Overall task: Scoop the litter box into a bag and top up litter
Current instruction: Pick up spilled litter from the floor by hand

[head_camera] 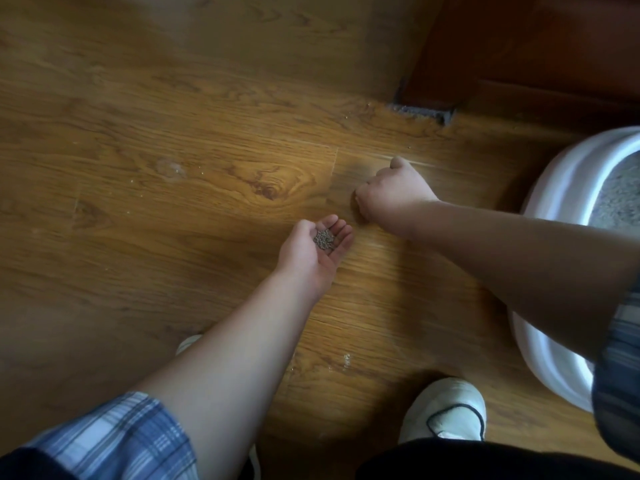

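We are cradling litter grains (323, 240) in our upturned left hand (311, 258), grip released; our right hand (393, 197) is curling onto the floor (173, 209), grasping what we cannot tell.

Place: a home, at floor level.
Floor (173, 140): wood-look laminate planks.
Woodwork (536, 46): dark red-brown frame.
Pet gear: white litter box (568, 188) holding grey litter (620, 199).

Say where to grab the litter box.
Probably take the litter box by its broad white rim, hooking over from above on the left side. The rim rolls outward as a lip, uncovered there; nearer, the right forearm crosses it.
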`<action>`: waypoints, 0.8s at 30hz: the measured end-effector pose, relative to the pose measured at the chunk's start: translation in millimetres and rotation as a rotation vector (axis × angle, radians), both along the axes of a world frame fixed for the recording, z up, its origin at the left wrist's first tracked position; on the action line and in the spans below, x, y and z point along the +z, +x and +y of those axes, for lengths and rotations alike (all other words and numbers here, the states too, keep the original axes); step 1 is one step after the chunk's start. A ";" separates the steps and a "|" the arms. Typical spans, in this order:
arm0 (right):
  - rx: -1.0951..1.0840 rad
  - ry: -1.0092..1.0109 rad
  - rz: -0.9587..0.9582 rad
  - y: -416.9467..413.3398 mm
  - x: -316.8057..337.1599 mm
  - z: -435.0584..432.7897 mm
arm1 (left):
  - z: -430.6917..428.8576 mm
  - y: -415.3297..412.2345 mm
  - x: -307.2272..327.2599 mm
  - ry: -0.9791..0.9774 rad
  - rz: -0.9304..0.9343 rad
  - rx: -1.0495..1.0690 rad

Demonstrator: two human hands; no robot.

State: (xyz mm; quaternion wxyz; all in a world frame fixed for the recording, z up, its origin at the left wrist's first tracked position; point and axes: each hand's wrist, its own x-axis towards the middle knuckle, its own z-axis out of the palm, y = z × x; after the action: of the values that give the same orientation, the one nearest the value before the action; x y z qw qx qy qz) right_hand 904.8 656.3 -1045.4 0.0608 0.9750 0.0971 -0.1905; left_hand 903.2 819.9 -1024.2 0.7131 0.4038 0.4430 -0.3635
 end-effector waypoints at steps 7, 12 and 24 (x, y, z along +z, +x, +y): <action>-0.059 0.358 -0.285 -51.0 28.4 42.3 | -10.8 -12.7 -10.5 -0.035 0.046 -0.015; -0.105 0.329 -0.180 -68.6 26.8 54.0 | -10.7 -24.4 -17.2 -0.057 0.098 -0.078; -0.173 0.485 -0.024 -66.4 39.6 46.6 | -8.2 -17.4 -26.4 -0.018 0.090 -0.109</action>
State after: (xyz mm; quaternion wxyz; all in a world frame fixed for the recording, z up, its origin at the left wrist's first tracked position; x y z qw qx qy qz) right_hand 838.5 702.9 -1005.8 -0.1900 0.9680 0.0556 -0.1543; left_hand 885.8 811.8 -1050.6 0.6755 0.4040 0.4485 -0.4234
